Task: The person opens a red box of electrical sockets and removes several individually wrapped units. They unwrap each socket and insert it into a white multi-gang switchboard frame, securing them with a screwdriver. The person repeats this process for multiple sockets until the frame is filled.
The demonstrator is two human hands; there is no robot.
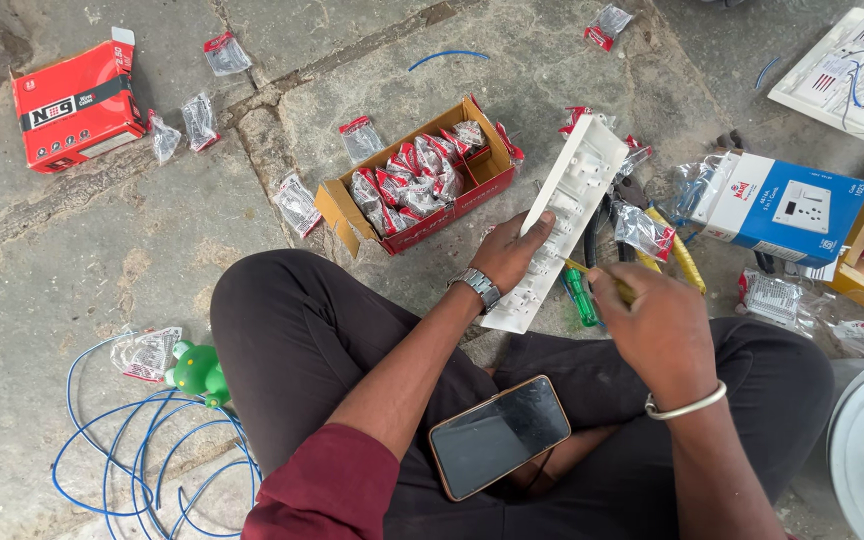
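Two bare hands work over a seated person's lap. Left hand (509,252) grips the near end of a long white switch plate (564,215), which slants up and away over the stone floor (102,270). Right hand (657,325), just beside it, is closed around a green-handled screwdriver (580,293) whose tip touches the plate's lower edge. A smartphone (498,436) rests on the thigh. Beyond the plate sits an open cardboard box of packeted switches (414,180).
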